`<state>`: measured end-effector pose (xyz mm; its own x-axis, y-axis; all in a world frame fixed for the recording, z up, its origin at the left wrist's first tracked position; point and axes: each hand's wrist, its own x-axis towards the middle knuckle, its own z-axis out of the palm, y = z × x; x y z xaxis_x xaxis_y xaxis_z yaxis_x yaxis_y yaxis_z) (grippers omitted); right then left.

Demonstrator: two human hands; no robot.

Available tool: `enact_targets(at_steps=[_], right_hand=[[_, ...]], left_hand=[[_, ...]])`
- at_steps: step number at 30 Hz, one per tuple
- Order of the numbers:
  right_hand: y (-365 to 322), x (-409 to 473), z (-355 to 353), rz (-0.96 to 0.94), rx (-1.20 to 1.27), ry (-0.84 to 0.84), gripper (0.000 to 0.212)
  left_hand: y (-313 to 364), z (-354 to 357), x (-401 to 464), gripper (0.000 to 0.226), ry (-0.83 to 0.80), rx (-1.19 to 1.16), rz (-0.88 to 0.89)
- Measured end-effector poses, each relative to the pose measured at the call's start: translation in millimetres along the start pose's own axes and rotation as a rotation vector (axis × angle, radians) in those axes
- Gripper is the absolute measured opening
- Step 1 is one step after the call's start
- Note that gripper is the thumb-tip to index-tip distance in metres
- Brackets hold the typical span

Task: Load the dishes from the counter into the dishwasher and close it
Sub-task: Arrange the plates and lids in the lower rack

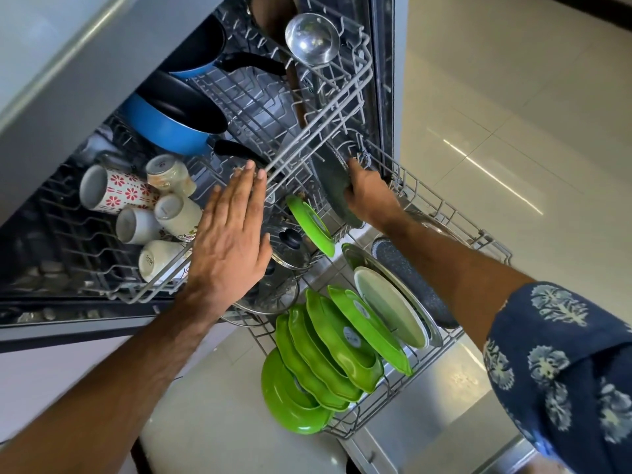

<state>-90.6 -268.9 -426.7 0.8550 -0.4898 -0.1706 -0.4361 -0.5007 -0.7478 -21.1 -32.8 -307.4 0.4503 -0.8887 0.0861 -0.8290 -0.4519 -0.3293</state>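
Left hand lies flat, fingers straight and together, against the front rail of the upper rack. Right hand grips a dark round pan (fingers curled over its rim) standing on edge in the lower rack, behind the green plates.

head view | steep downward | close over open dishwasher racks
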Motion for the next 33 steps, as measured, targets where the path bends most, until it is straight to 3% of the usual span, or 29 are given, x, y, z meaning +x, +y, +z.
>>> enact_targets(at_steps=[12,25,33], right_hand=[[36.1,-17.5,29.6,0.114,0.011,-0.088,0.042],[14.5,18.0,42.6,0.081,-0.111,-0.095,0.039],[18.4,-3.9,12.7,0.186,0.042,-0.242,0.064]], left_hand=[[1.9,0.0,-0.2,0.096,0.005,0.014,-0.009],[-0.1,8.9,0.2,0.094,0.04,0.024,-0.015],[-0.2,5.4,-0.3,0.097,0.019,0.015,-0.015]])
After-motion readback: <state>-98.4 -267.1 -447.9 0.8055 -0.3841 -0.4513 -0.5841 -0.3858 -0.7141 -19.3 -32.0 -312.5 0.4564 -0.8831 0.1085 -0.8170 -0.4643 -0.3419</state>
